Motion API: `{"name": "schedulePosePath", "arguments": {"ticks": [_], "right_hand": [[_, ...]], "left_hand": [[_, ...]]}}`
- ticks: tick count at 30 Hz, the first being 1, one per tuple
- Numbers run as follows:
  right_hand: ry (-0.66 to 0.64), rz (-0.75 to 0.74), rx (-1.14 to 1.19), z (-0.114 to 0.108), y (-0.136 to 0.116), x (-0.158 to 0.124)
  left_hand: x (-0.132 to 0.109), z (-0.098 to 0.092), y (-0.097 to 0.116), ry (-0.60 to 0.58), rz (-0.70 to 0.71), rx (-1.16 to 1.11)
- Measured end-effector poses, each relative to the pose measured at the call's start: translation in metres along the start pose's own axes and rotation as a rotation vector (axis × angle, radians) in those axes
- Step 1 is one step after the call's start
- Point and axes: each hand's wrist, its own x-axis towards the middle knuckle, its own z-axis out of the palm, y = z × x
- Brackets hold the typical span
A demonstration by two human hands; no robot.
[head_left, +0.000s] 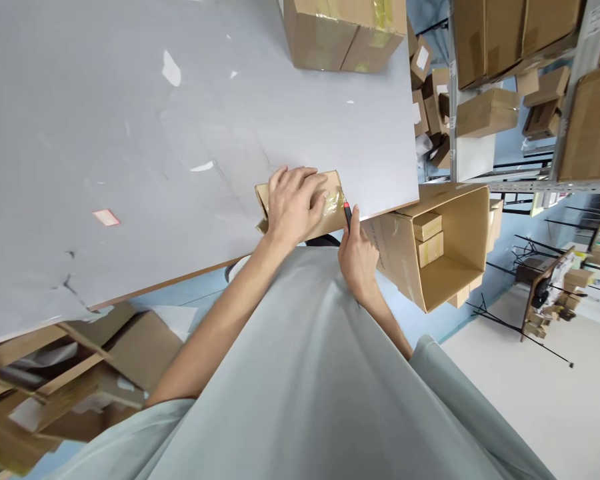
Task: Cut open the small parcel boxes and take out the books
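A small cardboard box (334, 185) with shiny clear tape lies at the near edge of the grey-white table. My left hand (294, 203) rests across its top and holds it, the fingers bent towards its far side. Part of the box is hidden under that hand. My right hand (357, 259) is closed round a box cutter (348, 212) with a red and black body, its index finger stretched along it. The cutter's front end meets the taped right end of the box; I cannot make out the blade.
A larger taped carton (325, 40) stands at the table's far side. Right of the table, an open carton (415, 267) holds small boxes. Shelving (453, 107) with cartons rises beyond. Paper scraps (171, 69) dot the tabletop (130, 133); opened cartons (145, 347) lie below left.
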Motion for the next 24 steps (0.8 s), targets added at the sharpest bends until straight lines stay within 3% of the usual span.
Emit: {"name": "schedulePosePath", "arguments": {"ticks": [6, 15, 24], "right_hand": [[0.014, 0.076, -0.068, -0.007, -0.023, -0.006], [-0.066, 0.157, -0.167, -0.041, -0.034, -0.021], [-0.055, 0.217, -0.145, -0.026, -0.034, -0.027]], "left_hand": [[-0.003, 0.002, 0.004, -0.042, -0.001, -0.051], [-0.008, 0.01, 0.011, -0.055, 0.033, -0.011], [-0.008, 0.011, 0.004, -0.11, 0.087, 0.033]]}}
